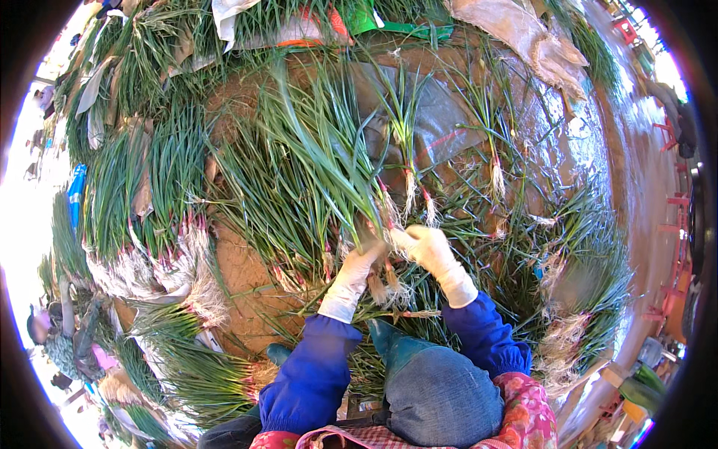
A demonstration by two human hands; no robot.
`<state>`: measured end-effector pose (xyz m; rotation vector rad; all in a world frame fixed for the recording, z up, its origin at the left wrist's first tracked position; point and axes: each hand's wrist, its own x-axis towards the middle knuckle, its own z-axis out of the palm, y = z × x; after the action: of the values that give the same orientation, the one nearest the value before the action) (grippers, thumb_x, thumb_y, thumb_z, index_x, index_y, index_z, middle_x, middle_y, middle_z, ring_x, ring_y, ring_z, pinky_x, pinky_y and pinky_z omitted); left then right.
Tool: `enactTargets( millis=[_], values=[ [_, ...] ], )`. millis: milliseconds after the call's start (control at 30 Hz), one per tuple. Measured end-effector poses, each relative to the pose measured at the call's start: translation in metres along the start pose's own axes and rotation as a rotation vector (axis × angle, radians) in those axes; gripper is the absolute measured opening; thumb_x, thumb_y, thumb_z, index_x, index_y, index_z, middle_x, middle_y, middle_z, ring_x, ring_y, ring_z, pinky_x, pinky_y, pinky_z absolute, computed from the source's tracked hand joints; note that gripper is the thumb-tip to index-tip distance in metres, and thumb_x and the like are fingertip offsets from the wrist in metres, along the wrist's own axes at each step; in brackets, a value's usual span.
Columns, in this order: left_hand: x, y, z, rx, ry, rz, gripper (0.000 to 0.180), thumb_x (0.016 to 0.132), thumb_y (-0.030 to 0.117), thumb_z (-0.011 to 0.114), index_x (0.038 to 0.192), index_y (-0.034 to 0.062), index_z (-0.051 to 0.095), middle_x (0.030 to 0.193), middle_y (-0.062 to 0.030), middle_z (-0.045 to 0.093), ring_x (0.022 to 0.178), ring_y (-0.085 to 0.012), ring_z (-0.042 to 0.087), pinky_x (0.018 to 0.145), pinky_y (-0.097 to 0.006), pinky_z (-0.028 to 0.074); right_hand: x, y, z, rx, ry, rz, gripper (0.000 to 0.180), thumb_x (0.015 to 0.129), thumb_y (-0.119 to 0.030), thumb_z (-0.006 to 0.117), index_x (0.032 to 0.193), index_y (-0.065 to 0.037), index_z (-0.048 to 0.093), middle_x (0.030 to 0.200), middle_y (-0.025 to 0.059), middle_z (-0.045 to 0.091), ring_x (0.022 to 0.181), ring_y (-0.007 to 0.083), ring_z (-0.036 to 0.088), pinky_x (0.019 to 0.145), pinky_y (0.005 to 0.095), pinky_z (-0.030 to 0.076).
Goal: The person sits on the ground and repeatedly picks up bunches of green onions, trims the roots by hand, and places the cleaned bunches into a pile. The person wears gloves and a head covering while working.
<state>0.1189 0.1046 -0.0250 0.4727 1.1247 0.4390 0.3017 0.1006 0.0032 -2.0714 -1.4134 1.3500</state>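
Bunch point(329, 161): green onions, root end inside both gloved hands.
Left hand point(364, 258): fingers closed around the stalks.
Right hand point(422, 245): fingers closed on the same bunch.

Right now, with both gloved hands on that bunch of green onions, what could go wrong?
The left hand and right hand grip the bunch of green onions only near its rooted end, so the long leaves could bend or snap under their own weight. Loose onion stalks lie scattered on the plastic sheet close by; a sweep of the bunch may drag them along. The knee sits just below the hands, so roots may shed soil on it.
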Motion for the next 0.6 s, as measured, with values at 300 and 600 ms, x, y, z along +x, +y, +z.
enactTargets(
  millis=[300, 600],
  values=[
    [-0.002, -0.029, 0.038, -0.375, 0.235, 0.167, 0.019, 0.096, 0.025, 0.057, 0.091, 0.0078, 0.064, 0.07, -0.0024, 0.064, 0.055, -0.0089, 0.054, 0.052, -0.021, 0.044, 0.026, -0.001, 0.016, 0.538, 0.363, -0.241, 0.016, 0.092, -0.016, 0.06, 0.085, -0.002, 0.063, 0.063, 0.0052, 0.057, 0.055, 0.0164, 0.057, 0.053, 0.0334, 0.046],
    [-0.036, 0.016, 0.037, -0.622, -0.017, 0.298, 0.026, 0.099, 0.031, 0.052, 0.111, 0.0093, 0.059, 0.07, 0.0064, 0.049, 0.051, -0.0042, 0.037, 0.046, -0.02, 0.03, 0.112, 0.069, -0.047, -0.354, 0.454, -0.199, 0.024, 0.08, -0.032, 0.069, 0.09, -0.01, 0.069, 0.087, 0.0122, 0.067, 0.086, 0.031, 0.064, 0.075, 0.0388, 0.051]
  ],
)
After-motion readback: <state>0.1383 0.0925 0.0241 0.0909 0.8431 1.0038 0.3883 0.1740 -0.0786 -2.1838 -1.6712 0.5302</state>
